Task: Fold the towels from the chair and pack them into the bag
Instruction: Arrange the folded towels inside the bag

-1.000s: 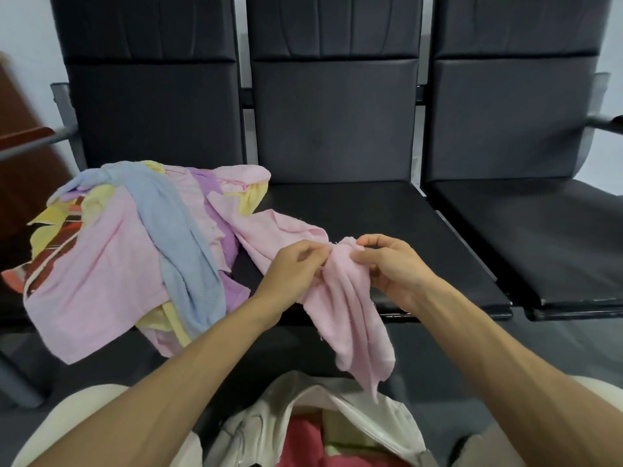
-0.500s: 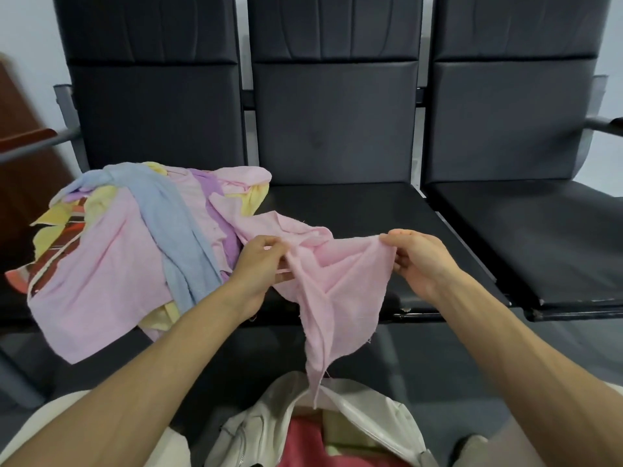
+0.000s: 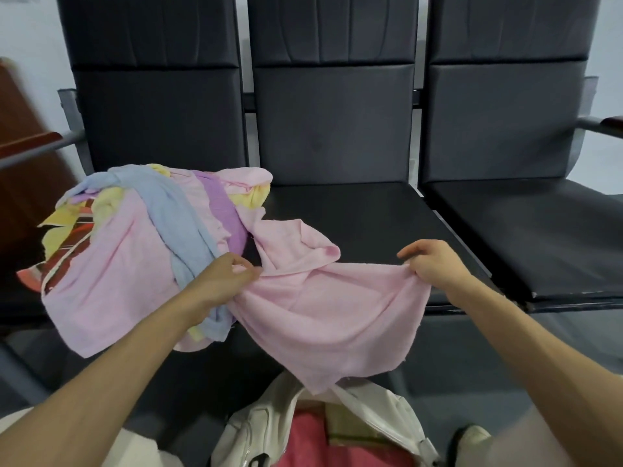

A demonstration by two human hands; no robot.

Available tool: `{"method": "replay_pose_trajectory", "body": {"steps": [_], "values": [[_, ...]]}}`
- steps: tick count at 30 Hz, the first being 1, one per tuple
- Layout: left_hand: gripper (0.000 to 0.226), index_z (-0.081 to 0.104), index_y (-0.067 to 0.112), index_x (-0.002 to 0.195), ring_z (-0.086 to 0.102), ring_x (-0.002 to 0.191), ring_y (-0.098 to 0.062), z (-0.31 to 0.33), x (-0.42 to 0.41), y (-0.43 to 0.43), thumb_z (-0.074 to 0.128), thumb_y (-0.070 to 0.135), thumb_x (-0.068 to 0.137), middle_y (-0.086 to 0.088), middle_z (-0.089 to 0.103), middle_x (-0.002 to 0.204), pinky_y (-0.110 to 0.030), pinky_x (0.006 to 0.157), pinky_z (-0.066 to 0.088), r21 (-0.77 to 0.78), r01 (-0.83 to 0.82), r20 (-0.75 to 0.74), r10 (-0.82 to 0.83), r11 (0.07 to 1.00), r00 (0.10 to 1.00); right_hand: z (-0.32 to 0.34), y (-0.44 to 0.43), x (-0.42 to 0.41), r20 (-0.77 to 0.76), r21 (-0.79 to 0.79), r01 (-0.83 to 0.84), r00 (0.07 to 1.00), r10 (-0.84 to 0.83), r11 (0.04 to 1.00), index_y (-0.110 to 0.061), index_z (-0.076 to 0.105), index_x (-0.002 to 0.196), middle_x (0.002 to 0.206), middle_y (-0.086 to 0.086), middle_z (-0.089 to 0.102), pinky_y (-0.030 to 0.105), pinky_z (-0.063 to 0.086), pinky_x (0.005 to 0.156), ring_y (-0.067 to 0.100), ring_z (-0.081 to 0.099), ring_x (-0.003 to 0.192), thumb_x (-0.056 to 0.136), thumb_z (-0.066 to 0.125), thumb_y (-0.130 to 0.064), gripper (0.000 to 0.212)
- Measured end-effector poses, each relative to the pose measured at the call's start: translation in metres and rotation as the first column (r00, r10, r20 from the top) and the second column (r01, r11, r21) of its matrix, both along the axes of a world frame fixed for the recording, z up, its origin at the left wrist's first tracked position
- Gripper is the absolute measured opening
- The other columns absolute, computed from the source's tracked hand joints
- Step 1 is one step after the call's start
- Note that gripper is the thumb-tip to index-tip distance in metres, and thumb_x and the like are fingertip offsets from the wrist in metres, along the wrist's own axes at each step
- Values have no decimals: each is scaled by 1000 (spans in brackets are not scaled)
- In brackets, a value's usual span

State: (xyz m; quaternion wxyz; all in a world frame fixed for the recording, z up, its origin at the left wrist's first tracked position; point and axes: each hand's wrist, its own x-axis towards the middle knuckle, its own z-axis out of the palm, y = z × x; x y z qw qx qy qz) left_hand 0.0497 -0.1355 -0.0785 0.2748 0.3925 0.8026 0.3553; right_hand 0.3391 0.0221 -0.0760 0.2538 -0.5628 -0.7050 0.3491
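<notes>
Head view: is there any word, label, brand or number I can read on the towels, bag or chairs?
No text can be read.
On the pink towel: plain, no label showing.
On the pile of towels: stripes and plain colours only; a faint mark on the purple towel is too blurred to read.
On the white bag: a dark mark at the bottom edge, cut off, unreadable.
On the black chairs: nothing.

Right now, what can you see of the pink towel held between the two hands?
The pink towel is pale pink, soft terry-looking cloth with slightly frayed edges. It is unfolded, stretched by its upper edge between the left hand and right hand, which each pinch it. The body sags in front of the middle chair seat, its lowest corner hanging over the open white bag. A loose flap trails back onto the seat toward the towel pile.
</notes>
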Motion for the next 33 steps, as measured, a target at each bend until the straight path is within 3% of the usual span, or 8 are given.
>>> {"method": "replay_pose_trajectory", "body": {"steps": [4, 8, 11, 14, 18, 23, 28, 33], "values": [[28, 59, 18, 118, 50, 103, -16, -6, 0, 3, 60, 29, 93, 1, 56, 124, -28, 84, 39, -75, 103, -328, -122, 992, 937, 3, -10, -13, 184, 7, -99, 978, 96, 995, -15, 69, 96, 105, 2, 60, 28, 40, 79, 19, 50, 99, 85, 35, 4, 40], [27, 64, 13, 116, 58, 105, -22, -5, 1, 7, 55, 29, 97, -6, 63, 122, -29, 85, 42, -96, 82, -442, -116, 992, 890, -3, -9, -20, 293, -16, -125, 948, 124, 992, -3, 68, 99, 95, 7, 64, 32, 42, 66, 21, 52, 79, 92, 38, -15, 33], [29, 60, 16, 115, 59, 99, -22, -6, 0, 6, 57, 37, 95, -6, 63, 117, -34, 85, 49, -190, 108, -494, -190, 976, 848, -6, -10, -18, 375, 10, -204, 909, 185, 979, -12, 68, 86, 79, -2, 63, 24, 41, 56, 13, 55, 70, 90, 53, -44, 36], [39, 50, 20, 117, 55, 91, -20, -7, -1, 2, 62, 44, 90, -2, 55, 115, -31, 68, 49, -306, 150, -452, -282, 940, 846, -6, -14, -16, 458, 18, -344, 837, 298, 939, -21, 53, 57, 59, -7, 48, 20, 30, 48, 10, 44, 56, 90, 59, -32, 35], [33, 54, 14, 114, 54, 90, -21, -4, 2, 4, 51, 42, 97, -3, 56, 106, -29, 67, 42, -223, 149, -446, -237, 963, 863, 0, -10, -15, 82, 41, -223, 972, 219, 974, -8, 51, 53, 56, 2, 44, 27, 31, 55, 16, 39, 57, 86, 60, -18, 35], [33, 65, 9, 105, 54, 100, -26, 12, -6, 2, 45, 34, 101, -8, 61, 111, -32, 79, 41, 154, 22, -99, -7, 988, 995, 20, 2, -1, -612, -139, 51, 781, -127, 989, -16, 72, 76, 86, 3, 68, 36, 48, 84, 20, 60, 86, 90, 63, -19, 17], [27, 62, 7, 109, 61, 91, -22, 23, -24, 3, 53, 31, 99, -13, 65, 114, -36, 76, 51, 287, -332, 510, 150, 899, 847, 16, 10, 12, -693, -417, 205, 558, -456, 885, -7, 63, 105, 117, 7, 64, 40, 47, 103, 23, 60, 109, 93, 62, -19, 17], [34, 56, 5, 122, 63, 96, -20, 21, -31, 4, 53, 29, 99, -10, 64, 116, -35, 79, 50, 283, -453, 679, 157, 846, 717, 17, 11, 12, -729, -442, 237, 467, -500, 865, -7, 60, 92, 119, 9, 63, 39, 49, 99, 24, 62, 105, 96, 58, -14, 8]]}}
